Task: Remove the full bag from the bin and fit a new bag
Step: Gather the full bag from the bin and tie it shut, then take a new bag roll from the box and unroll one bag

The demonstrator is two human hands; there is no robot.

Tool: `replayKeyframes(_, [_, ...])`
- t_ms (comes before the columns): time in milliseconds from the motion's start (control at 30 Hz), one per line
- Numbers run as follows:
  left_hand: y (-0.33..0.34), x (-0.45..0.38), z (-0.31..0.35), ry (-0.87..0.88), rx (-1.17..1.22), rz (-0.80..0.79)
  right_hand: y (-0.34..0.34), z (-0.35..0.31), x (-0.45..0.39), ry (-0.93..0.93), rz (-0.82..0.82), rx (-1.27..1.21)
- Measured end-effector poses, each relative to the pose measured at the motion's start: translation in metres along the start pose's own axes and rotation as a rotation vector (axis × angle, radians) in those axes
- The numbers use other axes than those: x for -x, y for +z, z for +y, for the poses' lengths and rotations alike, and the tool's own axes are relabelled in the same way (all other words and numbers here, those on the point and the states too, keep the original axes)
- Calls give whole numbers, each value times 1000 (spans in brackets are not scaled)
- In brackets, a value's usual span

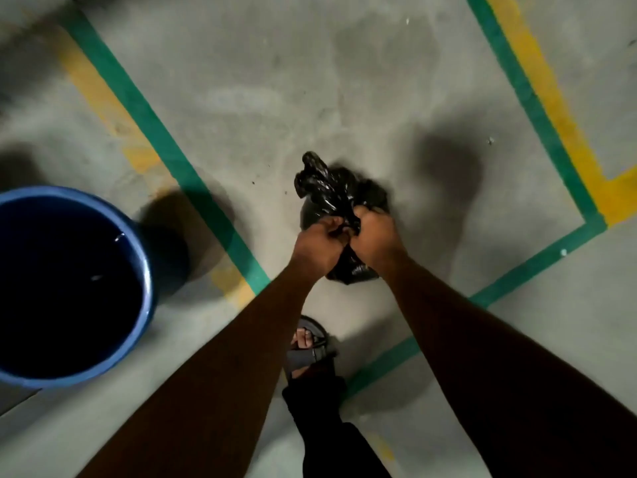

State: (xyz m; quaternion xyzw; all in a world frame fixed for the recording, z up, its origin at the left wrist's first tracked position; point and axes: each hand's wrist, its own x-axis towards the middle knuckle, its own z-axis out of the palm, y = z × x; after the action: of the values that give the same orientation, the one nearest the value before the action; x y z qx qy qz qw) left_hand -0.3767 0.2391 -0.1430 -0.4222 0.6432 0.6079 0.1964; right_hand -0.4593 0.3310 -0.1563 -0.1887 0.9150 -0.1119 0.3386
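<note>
A small full black bag (336,193) is out on the concrete floor at the centre of the head view. My left hand (319,244) and my right hand (377,236) are side by side, both clenched on the gathered neck of the bag, with a loose twisted end of plastic sticking up behind them. The round blue bin (146,270) stands at the left edge, about an arm's length from the bag. Its inside is dark and I see no liner over its rim.
Green and yellow painted lines (165,146) cross the grey floor on both sides. My sandalled foot (310,346) stands just below the bag, between my forearms. Dark shadows lie right of the bin and right of the bag.
</note>
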Motion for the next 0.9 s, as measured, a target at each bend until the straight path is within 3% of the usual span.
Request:
replayKeyframes(167, [-12,15,-16,-38,34,28,-4,2,15,-10,27,-55])
replayKeyframes(367, [-74,109,0,-9,-15,150,-54,-46,82,26,160,-86])
replayKeyframes(533, [-156,215,1,-7,58,277,-74,-134,148,-69,110,-167])
replayKeyframes(733, [-258,330,-45,-47,201,487,-57,-274,216,-292,25,-220])
replayKeyframes(900, [-330,408,-81,-70,285,773,-27,-372,273,-495,-30,-243])
